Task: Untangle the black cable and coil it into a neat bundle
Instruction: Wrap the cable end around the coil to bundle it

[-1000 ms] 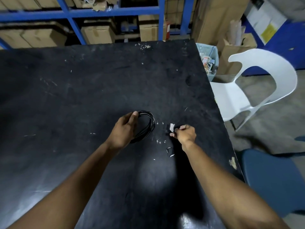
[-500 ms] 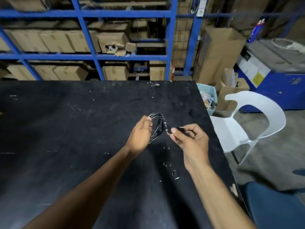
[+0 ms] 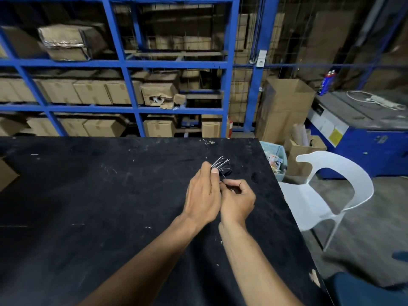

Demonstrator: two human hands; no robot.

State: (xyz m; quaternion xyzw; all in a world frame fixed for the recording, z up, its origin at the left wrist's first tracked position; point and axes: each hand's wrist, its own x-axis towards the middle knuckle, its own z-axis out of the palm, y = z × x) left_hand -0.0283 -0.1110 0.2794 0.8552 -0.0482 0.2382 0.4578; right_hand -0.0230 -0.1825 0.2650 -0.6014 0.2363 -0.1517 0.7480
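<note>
- Both hands have closed together since half a second ago, now touching above the bench [image 3: 110, 195].
- Left hand [image 3: 202, 195] pinches the coiled black cable [image 3: 220, 165].
- Right hand [image 3: 237, 200] curled, gripping the cable's lower strand.

Your black cable [image 3: 221, 164] catches glossy highlights along its smooth loops. Under it, the black table [image 3: 92, 195] looks matt, scuffed and speckled with pale flecks. To the right of the table, the white chair [image 3: 344, 191] is smooth plastic; behind the table, painted blue metal shelving [image 3: 176, 110] holds dull cardboard boxes [image 3: 95, 91].
</note>
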